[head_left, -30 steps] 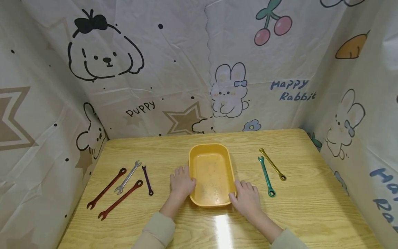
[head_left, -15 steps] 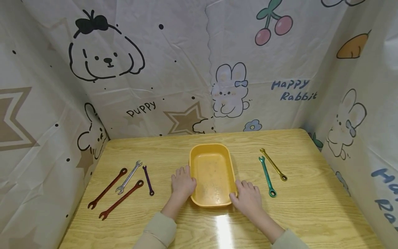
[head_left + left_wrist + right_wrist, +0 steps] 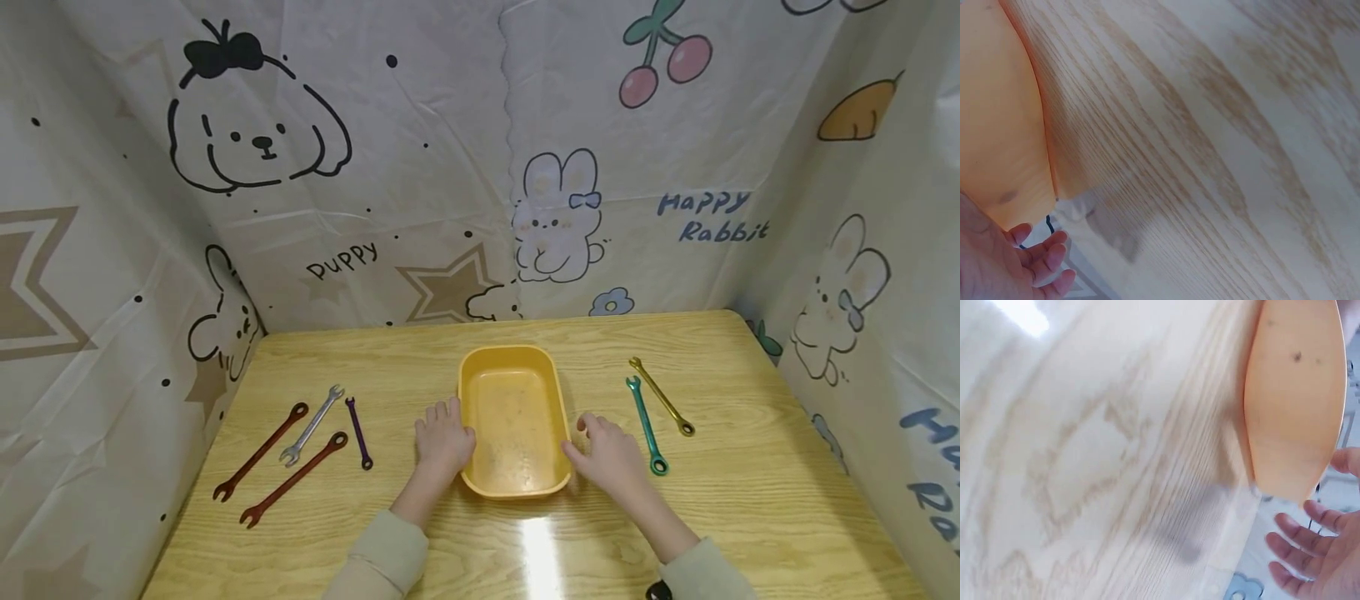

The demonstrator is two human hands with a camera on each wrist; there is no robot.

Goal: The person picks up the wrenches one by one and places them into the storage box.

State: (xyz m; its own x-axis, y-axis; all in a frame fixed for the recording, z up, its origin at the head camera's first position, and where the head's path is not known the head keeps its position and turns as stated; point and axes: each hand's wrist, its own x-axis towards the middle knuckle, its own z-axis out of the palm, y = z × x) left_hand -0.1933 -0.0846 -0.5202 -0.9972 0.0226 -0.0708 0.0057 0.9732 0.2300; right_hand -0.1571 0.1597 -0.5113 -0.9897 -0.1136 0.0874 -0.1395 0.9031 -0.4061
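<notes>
A yellow plastic tray (image 3: pixel 513 485) with rounded corners stands on the wooden table in the head view, nothing inside it. At its left wall my left hand (image 3: pixel 444 439) holds the rim, thumb over the edge and fingers outside. My right hand (image 3: pixel 613 454) is off the right wall, fingers loosely spread and thumb tip close to the rim. The right wrist view shows those spread fingers (image 3: pixel 1300 547) beside the tray's outer wall. Nearest the right hand lies a green wrench (image 3: pixel 647 425), and beyond it a gold wrench (image 3: pixel 663 398).
On the left of the table (image 3: pixel 420 358) lie two red wrenches (image 3: pixel 258 454), a silver wrench (image 3: pixel 311 427) and a small purple wrench (image 3: pixel 359 433). A printed cloth (image 3: pixel 420 192) hangs behind the table and along both sides.
My right hand has let go of the tray's right rim and moved slightly right, its fingers lifting away. The left hand and the tray have stayed in place.
</notes>
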